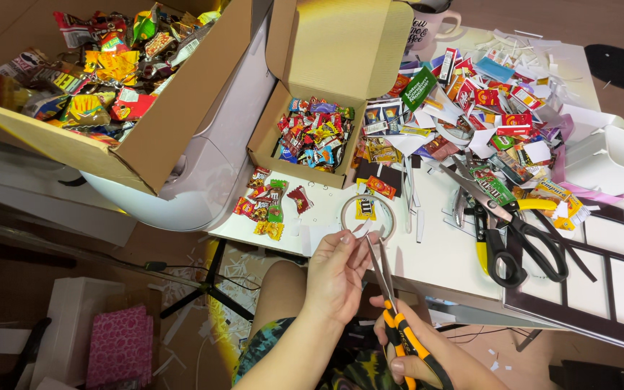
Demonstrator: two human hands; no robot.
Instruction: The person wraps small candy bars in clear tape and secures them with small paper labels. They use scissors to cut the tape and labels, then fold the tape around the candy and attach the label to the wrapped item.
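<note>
My left hand (337, 274) pinches a small white scrap of paper (361, 230) at the near edge of the white table (438, 253). My right hand (417, 357) grips orange-and-black scissors (391, 303) whose blades point up at that scrap. Just beyond lies a roll of clear tape (367, 215) with a tiny yellow packet cutout inside it.
A small open cardboard box (312, 133) holds miniature candy wrappers; more lie loose (269, 202) in front of it. A big cardboard box (102, 79) of wrappers sits at left. Paper cutouts (485, 101), black scissors (525, 235), yellow pliers (482, 238) and a mug (427, 25) crowd the right.
</note>
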